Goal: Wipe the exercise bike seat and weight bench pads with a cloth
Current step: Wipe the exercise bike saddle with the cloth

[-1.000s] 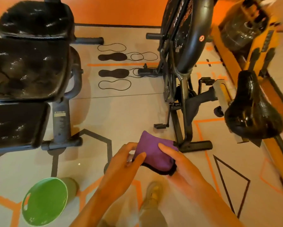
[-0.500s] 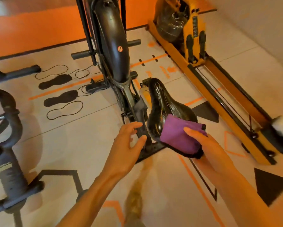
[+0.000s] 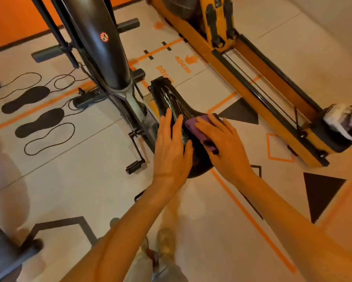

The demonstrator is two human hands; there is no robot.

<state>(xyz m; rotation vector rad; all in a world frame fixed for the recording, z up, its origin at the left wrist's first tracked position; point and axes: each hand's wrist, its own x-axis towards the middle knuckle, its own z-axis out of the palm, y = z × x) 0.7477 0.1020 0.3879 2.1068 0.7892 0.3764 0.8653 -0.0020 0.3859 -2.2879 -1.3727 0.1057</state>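
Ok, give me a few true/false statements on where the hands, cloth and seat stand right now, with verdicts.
1. The right hand presses the purple cloth onto the bike seat. True.
2. The left hand hangs clear of the seat. False: it lies flat on the seat's left side.
3. The cloth sits at the seat's narrow nose. False: it is on the wide rear part, right side.
4. The left hand's fingers are straight. True.
5. A yellow rowing machine stands left of the bike. False: it is to the right.
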